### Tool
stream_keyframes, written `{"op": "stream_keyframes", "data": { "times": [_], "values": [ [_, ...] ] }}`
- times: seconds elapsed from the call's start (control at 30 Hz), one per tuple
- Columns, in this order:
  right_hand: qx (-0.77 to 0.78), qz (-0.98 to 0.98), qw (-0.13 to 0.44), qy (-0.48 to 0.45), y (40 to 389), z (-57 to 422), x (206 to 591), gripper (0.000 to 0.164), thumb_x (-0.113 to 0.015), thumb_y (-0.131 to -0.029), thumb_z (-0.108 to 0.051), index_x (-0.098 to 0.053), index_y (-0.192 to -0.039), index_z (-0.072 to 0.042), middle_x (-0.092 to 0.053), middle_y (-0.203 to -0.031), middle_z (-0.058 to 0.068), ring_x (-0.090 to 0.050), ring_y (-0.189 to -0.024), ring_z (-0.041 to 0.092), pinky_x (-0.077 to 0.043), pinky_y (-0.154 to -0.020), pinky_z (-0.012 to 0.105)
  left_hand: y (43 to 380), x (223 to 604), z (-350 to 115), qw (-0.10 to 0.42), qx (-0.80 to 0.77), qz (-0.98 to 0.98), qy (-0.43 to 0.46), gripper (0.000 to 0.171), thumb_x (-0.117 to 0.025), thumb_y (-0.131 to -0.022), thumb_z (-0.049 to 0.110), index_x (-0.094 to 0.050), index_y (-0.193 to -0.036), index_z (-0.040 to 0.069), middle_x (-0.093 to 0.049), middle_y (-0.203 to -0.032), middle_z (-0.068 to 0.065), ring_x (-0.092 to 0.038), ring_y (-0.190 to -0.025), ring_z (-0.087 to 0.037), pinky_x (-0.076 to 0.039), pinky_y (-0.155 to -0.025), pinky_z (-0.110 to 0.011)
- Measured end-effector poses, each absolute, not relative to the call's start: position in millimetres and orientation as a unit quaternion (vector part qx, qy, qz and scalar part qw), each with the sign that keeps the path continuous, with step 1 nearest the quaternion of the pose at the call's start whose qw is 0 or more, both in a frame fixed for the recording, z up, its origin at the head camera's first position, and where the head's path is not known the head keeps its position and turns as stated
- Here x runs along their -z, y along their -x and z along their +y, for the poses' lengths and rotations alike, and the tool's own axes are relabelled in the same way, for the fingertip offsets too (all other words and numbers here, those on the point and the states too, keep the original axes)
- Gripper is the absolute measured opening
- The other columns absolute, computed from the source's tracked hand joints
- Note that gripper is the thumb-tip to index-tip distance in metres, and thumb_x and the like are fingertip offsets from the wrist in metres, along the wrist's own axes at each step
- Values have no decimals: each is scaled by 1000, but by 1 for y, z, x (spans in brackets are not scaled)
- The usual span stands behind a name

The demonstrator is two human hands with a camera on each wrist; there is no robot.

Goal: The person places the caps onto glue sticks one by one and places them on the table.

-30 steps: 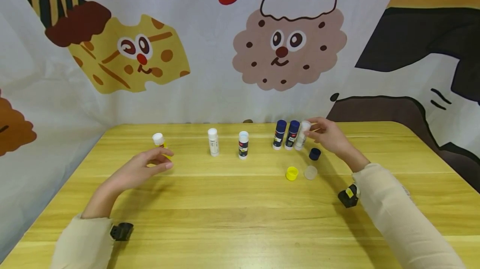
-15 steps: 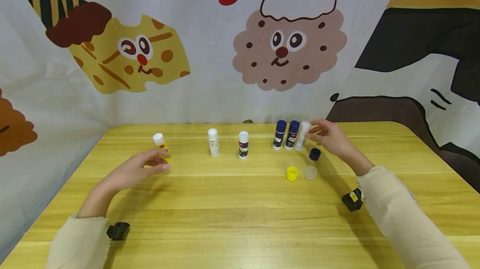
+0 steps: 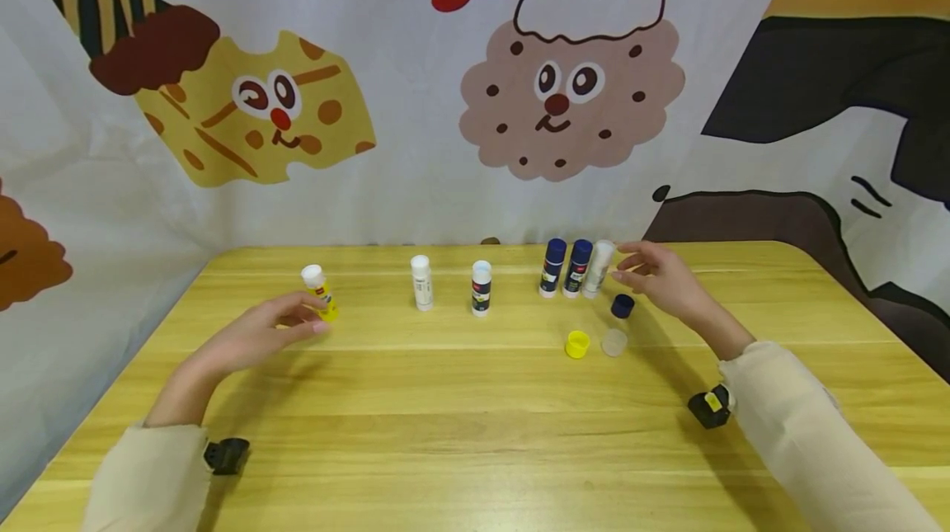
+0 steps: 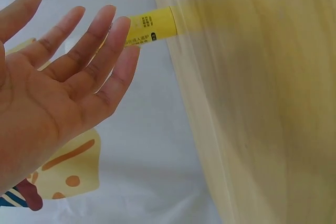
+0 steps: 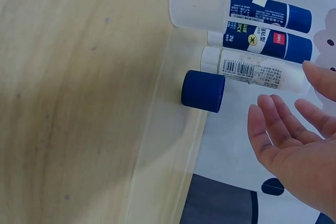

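Observation:
My left hand (image 3: 256, 336) hovers in front of a yellow glue stick (image 3: 329, 311) with a white top, which stands upright at the left. Its fingers are spread and loosely bent, holding nothing; in the left wrist view they partly hide the glue stick. On the right side, a white glue stick (image 3: 598, 270) with a barcode label stands beside two capped dark blue glue sticks (image 3: 552, 270). My right hand (image 3: 666, 280) is just right of the white one, fingers relaxed and apart from it. Near that hand stands a dark blue cap (image 5: 203, 92).
A yellow cap (image 3: 576, 344) and a translucent cap (image 3: 614, 342) stand on the wooden table (image 3: 445, 433) in front of the right-hand row. Mid-table stand a white glue stick (image 3: 422, 283) and a blue-labelled one (image 3: 481, 293). A printed cloth (image 3: 416, 144) hangs behind.
My right hand has drawn back to the right from the white glue stick, leaving it upright. My left hand has shifted slightly left, uncovering more of the yellow glue stick.

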State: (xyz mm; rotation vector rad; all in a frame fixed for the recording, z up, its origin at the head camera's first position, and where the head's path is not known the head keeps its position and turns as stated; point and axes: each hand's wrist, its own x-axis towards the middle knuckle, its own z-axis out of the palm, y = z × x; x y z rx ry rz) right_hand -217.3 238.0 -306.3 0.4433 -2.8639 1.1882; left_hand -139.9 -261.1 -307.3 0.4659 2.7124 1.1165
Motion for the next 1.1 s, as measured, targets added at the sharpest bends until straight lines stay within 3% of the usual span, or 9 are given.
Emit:
{"op": "stream_keyframes", "data": {
  "times": [0.6,0.83,1.1],
  "values": [
    [-374,-914,7,-157,203,240,306,38,-57,-91,-11,-46,-123,7,-57,-104,22,-57,-88,31,-50,-71,40,149,308,-275,77,-368,920,-114,42,-53,-94,28,-48,-121,-4,-54,-113,-22,-51,-104,-41,-44,-79,-46],
    [-360,-917,4,-174,197,239,303,37,-58,-90,-11,-48,-121,6,-58,-104,20,-58,-88,29,-48,-69,33,154,309,-279,88,-362,923,-93,47,-52,-94,30,-45,-124,-5,-51,-116,-27,-48,-107,-44,-45,-78,-47],
    [-353,-917,-1,-187,192,238,304,35,-59,-90,-11,-51,-119,4,-59,-103,18,-59,-86,27,-48,-68,33,158,309,-282,105,-377,916,-82,50,-51,-94,30,-40,-127,-6,-48,-118,-30,-48,-107,-44,-45,-80,-48]
  ]
}}
